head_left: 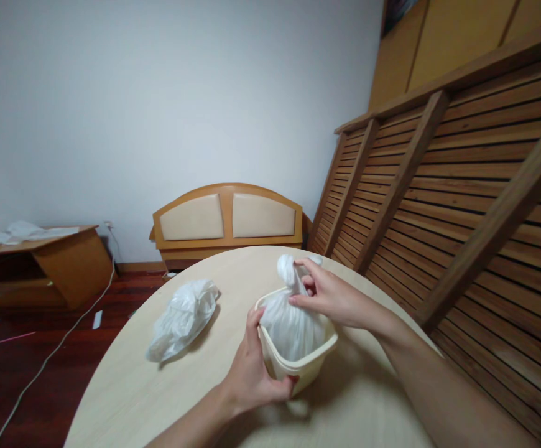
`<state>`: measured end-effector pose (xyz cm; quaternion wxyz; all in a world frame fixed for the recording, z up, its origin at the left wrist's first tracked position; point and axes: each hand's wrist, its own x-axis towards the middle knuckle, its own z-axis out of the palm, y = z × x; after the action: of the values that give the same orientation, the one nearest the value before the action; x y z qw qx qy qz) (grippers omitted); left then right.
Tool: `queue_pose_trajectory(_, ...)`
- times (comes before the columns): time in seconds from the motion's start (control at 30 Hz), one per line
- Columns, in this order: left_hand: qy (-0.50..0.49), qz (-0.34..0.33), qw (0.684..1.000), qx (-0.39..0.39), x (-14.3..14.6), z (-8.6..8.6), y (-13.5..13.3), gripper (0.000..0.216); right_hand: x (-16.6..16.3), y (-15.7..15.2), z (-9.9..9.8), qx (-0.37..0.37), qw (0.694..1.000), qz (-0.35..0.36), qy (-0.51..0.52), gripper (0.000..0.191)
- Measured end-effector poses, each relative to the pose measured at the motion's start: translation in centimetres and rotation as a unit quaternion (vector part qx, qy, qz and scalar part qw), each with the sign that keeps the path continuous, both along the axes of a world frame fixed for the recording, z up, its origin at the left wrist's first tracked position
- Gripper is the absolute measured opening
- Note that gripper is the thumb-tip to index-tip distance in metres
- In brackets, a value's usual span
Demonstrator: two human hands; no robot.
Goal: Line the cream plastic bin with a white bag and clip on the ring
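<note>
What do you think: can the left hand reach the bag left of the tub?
Probably yes, if the left hand lets go of the tub: nothing visible stands between hand and bag.

we cannot see the base of the white bag (293, 330) inside the cream container (308, 373), we lose the tabletop's (125, 386) near edge, low cabinet (72, 267) cropped left, slatted panel (461, 205) cropped right

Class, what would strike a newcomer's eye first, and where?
First, a gathered white plastic bag, lower centre, in a square cream plastic bin; the right hand pinches its neck, the left hand grips the bin. Next, a crumpled white plastic bag on the round pale table, at left; a slatted brown wooden panel, at right.
</note>
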<state>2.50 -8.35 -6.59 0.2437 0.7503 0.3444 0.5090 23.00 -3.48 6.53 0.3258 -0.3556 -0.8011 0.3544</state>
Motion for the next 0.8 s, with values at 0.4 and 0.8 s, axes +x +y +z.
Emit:
queue_pose_trajectory(0.4, -0.008, -0.160, 0.986, -0.051, -1.2, 2.0, -0.5, 0.129, -1.1, 0.0, 0.4, 0.069, 0.996, -0.039, 0.035, 0.046)
queue_pose_trajectory(0.8, -0.201, 0.042, 0.975, -0.086, 3.3, 11.0, 1.0, 0.023, -0.4, -2.7, 1.2, 0.081, 0.991, -0.102, -0.015, 0.042)
